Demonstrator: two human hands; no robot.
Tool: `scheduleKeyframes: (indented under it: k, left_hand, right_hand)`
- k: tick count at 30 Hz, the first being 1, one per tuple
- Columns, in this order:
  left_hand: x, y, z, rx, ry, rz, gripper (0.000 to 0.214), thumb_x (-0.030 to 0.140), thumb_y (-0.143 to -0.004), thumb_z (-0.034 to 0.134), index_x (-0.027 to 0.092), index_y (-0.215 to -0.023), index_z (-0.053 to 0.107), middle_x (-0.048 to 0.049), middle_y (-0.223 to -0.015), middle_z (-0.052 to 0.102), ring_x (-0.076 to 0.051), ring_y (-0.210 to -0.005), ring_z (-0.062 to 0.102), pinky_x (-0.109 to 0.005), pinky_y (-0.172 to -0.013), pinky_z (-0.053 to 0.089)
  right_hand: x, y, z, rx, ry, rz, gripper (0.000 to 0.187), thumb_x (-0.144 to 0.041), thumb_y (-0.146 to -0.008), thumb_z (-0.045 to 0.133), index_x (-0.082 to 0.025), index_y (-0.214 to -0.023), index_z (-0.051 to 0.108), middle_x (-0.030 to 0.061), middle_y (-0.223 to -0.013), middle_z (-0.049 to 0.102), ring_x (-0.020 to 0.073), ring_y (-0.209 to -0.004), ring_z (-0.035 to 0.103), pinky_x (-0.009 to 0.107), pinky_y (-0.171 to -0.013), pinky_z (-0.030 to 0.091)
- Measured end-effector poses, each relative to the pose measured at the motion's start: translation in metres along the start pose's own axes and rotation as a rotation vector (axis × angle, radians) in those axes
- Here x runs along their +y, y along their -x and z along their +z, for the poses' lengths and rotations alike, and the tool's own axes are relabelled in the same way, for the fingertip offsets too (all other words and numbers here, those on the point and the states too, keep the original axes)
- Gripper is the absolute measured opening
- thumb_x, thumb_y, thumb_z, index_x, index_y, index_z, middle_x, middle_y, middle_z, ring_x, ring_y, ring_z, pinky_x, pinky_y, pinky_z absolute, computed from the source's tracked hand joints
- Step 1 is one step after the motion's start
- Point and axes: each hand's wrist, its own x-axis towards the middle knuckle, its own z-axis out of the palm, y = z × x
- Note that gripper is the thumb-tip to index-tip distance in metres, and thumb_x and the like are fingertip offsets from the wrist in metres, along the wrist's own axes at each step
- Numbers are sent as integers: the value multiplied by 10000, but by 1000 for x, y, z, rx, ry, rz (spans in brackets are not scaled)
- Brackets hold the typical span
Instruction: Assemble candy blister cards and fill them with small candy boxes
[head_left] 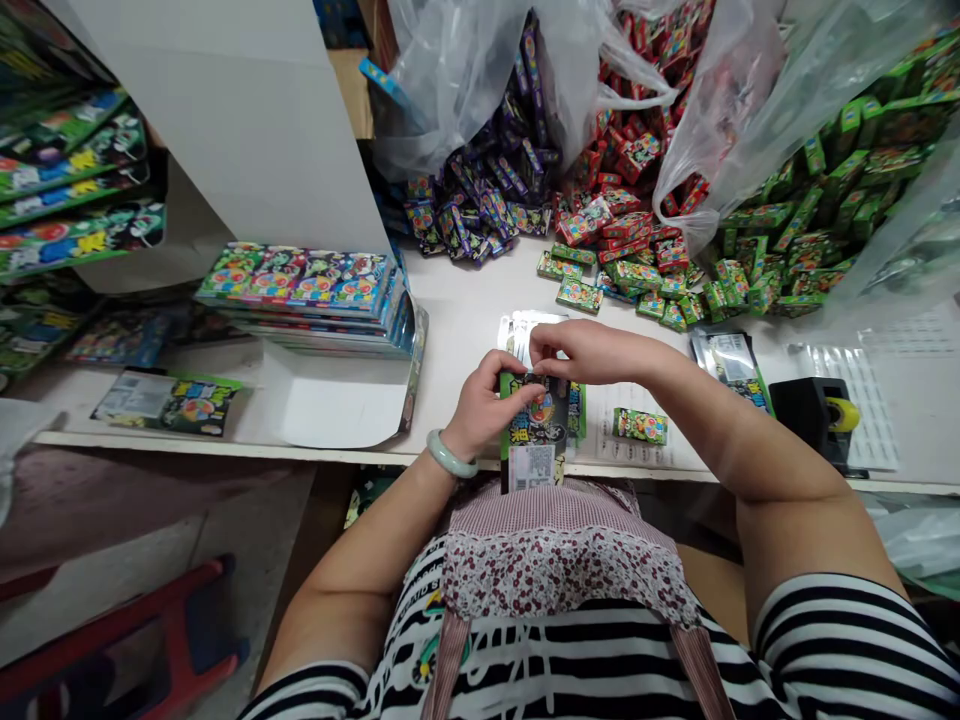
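A black and green printed pouch [534, 425] with a pale label panel extends slightly past the table's front edge. My left hand [480, 405] is closed on its left upper part, thumb across the front. Bent over its top edge, my right hand [589, 350] has its fingers pinched together there; whether a small item sits between them is hidden. More silvery pouches [517, 335] lie beneath and behind my hands. Right of the pouch rests a small green candy box [640, 426] on a printed sheet.
Purple [487, 190], red [622, 200] and green boxes [795, 230] spill from plastic bags at the back. A stack of printed cartons [315, 290] stands left in an open white box [337, 400]. A black tape dispenser [810, 420] and more pouches [731, 365] are on the right.
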Motion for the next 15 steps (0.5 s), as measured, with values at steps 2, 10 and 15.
scheduleKeyframes:
  k: [2,10,15]
  left_hand:
    - [-1,1,3,29,-14,-15,272,360,-789,757,206,-899,562,12,-836,592,-134,-769,559,-267,-716,450]
    - [-4,4,2,36,-29,11,186,245,-803,702,202,-914,559,6,-864,582,-134,-816,573,-270,-760,466]
    - [-3,20,-3,-64,248,-137,432,290,-784,752,218,-1152,539,-34,-1023,649,-143,-884,641,-269,-776,530]
  right_hand:
    - [-1,-1,3,19,-10,18,40,-127,-849,583,-167,-849,582,18,-797,623,125,-714,497,257,-665,322]
    - [12,-12,27,189,-352,158,120,-100,-797,618,-179,-773,531,-30,-716,551,96,-667,486,236,-645,374]
    - [36,-17,40,-171,-952,246,140,-261,-765,692,-175,-749,582,-49,-611,534,76,-549,472,214,-523,368]
